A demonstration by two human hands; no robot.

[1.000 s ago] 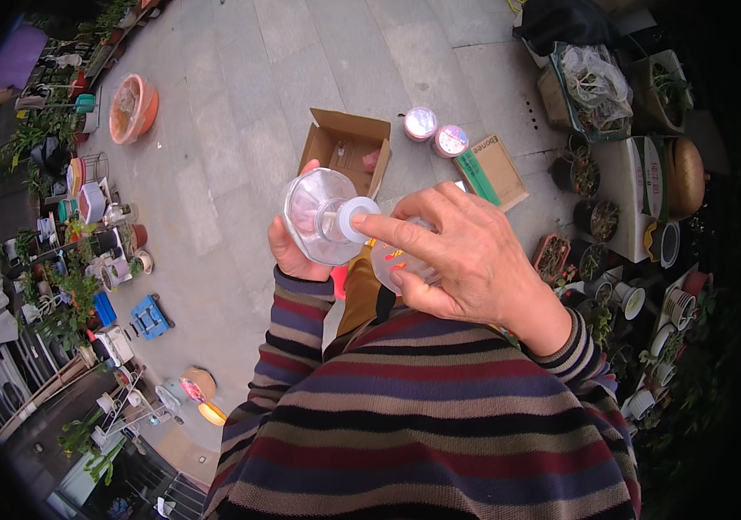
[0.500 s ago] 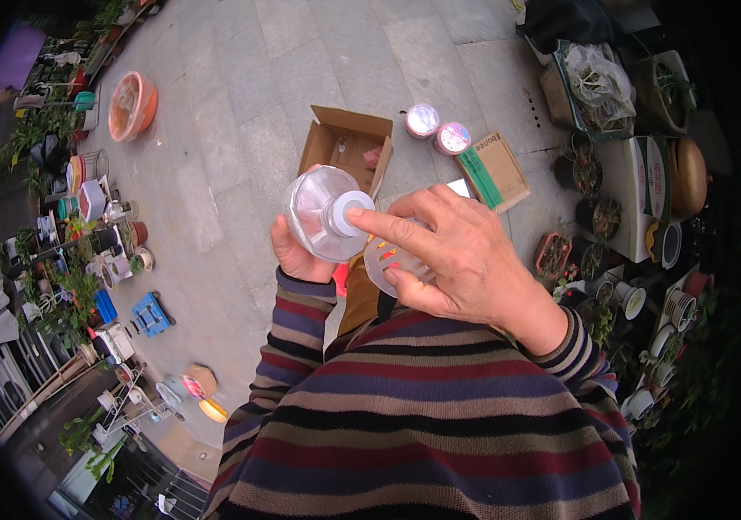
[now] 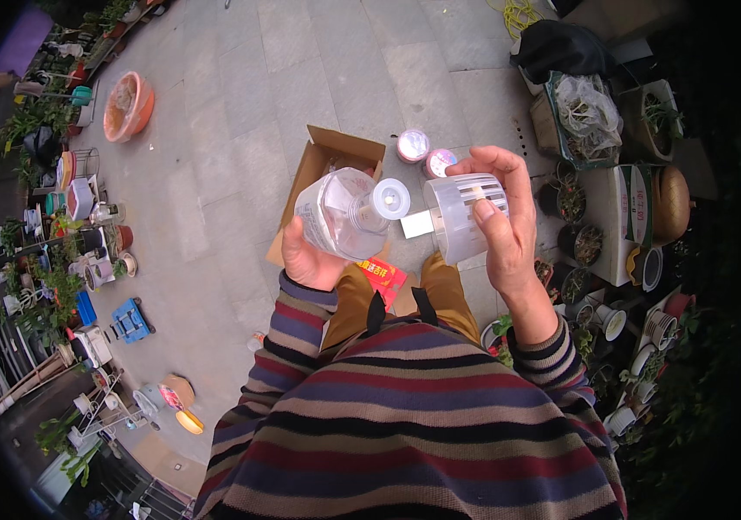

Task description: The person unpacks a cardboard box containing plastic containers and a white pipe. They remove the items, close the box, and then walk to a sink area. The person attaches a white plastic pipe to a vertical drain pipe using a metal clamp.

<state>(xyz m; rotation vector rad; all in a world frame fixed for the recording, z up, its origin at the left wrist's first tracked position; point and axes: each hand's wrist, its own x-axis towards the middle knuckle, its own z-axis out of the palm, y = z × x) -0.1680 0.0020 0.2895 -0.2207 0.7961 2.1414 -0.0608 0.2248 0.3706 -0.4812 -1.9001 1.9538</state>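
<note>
My left hand (image 3: 311,258) is wrapped round a clear faceted plastic bottle (image 3: 332,213), tilted with its neck toward the right. A white translucent stopper (image 3: 390,199) sits on the bottle's mouth. In my right hand (image 3: 510,227) is a translucent plastic cup with slotted sides (image 3: 460,232), held on its side with the thumb over the slots. The cup's rim faces the bottle, with a gap between them. Below the bottle lies a red printed packet (image 3: 381,276), partly covered by it.
An open cardboard box (image 3: 362,149) stands on the paving just beyond the bottle. Two round pink-and-white tubs (image 3: 413,146) are to its right. Plant pots (image 3: 564,204) and a white foam box (image 3: 606,217) line the right side. An orange basin (image 3: 129,107) sits far left.
My right hand has moved right, taking the slotted cup away from the bottle; its finger no longer touches the stopper. The bottle has tipped further right.
</note>
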